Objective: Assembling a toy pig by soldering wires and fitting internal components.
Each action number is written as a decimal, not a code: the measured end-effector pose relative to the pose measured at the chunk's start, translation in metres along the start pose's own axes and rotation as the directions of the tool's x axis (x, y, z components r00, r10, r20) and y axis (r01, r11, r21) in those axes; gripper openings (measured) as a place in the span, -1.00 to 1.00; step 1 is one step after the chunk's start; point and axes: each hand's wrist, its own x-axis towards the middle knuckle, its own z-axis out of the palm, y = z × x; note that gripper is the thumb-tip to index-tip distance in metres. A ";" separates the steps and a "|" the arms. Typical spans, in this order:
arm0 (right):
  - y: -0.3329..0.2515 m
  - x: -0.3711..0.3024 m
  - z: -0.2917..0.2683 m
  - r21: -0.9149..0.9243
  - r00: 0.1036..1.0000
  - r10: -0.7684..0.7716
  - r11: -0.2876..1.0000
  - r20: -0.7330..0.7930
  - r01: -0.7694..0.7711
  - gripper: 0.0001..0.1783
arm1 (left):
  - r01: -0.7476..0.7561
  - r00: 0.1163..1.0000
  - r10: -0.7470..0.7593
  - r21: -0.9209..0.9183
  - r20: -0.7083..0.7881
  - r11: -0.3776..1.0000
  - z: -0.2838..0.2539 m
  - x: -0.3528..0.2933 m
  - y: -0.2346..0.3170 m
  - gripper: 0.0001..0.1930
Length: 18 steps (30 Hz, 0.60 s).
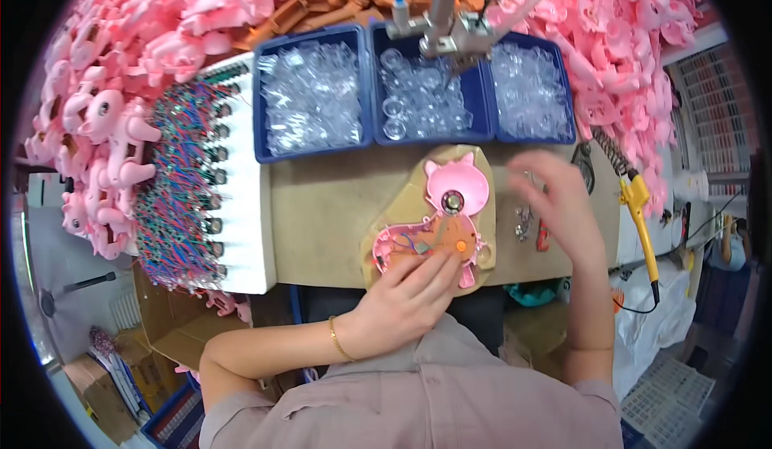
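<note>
A pink toy animal shell half (465, 182), with an eared head at the top, lies open side up in a tan shaped holder (408, 200). In its neck sits a round metal-and-black part (452, 201). An orange housing (441, 232) with a bright orange disc and a few thin wires lies in the body. My left hand (406, 304) rests its fingers together on the lower body, holding it against the holder and hiding part of it. To the right, my right hand (555, 196) is raised off the table, slightly blurred, fingers apart and nothing visible in them.
Blue bins (269, 153) of clear plastic parts line the back beneath a metal tool arm (450, 31). Wired components (181, 192) lie on white foam at left. Pink shells (595, 55) and orange housings (346, 7) are heaped behind. A yellow soldering iron (639, 208) stands right, beside small metal parts (523, 224).
</note>
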 end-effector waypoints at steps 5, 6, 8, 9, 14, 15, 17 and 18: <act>0.006 0.096 0.012 -0.522 0.809 -0.515 0.791 -0.285 0.320 -0.77 | 0.058 0.998 -0.058 -0.023 0.022 0.998 -0.026 -0.002 0.008 -0.46; 0.002 0.107 0.016 -0.606 0.902 -0.422 0.742 -0.089 0.287 -0.75 | 0.043 0.999 -0.042 -0.062 0.012 0.997 -0.030 -0.005 0.006 -0.49; 0.007 0.126 0.026 -0.710 0.980 -0.134 0.675 0.150 0.201 -0.72 | 0.042 0.998 -0.046 -0.111 -0.035 0.993 -0.039 -0.006 -0.009 -0.53; 0.013 0.129 0.031 -0.703 0.967 -0.201 0.665 0.154 0.251 -0.74 | 0.077 0.997 -0.078 -0.053 -0.021 0.996 -0.046 -0.011 -0.025 -0.53; 0.020 0.120 0.027 -0.597 0.949 -0.314 0.753 0.042 0.276 -0.79 | 0.336 0.917 -0.269 0.211 -0.294 0.918 -0.084 0.014 -0.173 -0.78; 0.022 0.119 0.028 -0.574 0.949 -0.315 0.775 0.011 0.264 -0.80 | 0.463 0.874 -0.382 0.274 -0.302 0.843 -0.094 0.022 -0.215 -0.80; 0.017 0.119 0.032 -0.573 0.927 -0.371 0.770 -0.046 0.280 -0.83 | 0.559 0.764 -0.351 0.284 -0.541 0.779 -0.121 0.034 -0.289 -0.86; 0.018 0.118 0.034 -0.584 0.924 -0.379 0.762 -0.052 0.279 -0.86 | 0.576 0.725 -0.270 0.343 -0.633 0.742 -0.133 0.039 -0.319 -0.87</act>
